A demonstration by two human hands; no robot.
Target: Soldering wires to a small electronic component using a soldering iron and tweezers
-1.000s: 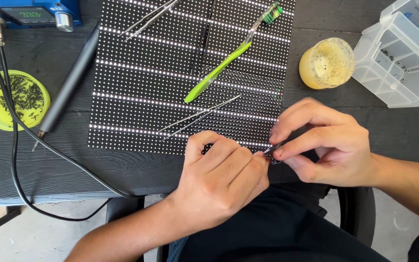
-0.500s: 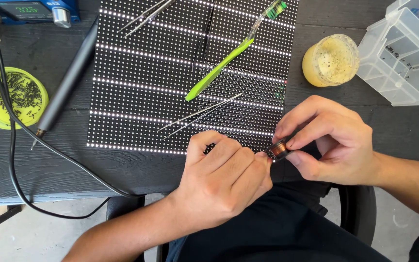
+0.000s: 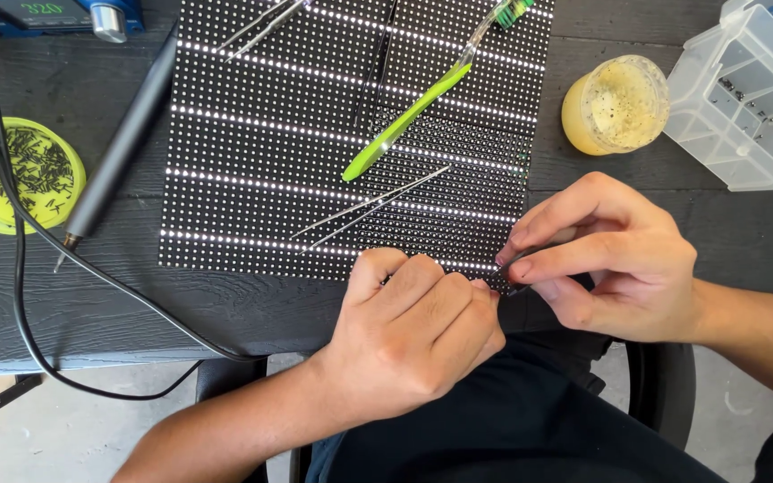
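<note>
Head view — right hand (image 3: 615, 259) pinching small dark part (image 3: 516, 268) at panel (image 3: 315, 161) near edge; left hand (image 3: 418, 335) curled just left, touching — its grip contents hidden.

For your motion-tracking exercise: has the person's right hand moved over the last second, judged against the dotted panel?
Cannot tell: the right hand stays pinched at the panel's lower right corner, beside the left hand; any small shift could be camera motion.

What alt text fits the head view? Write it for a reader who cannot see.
Two bare hands meet at the near edge of a black LED dot panel; the right hand pinches a tiny dark part beside the curled left hand. On the panel lie tweezers and a green brush.
</note>
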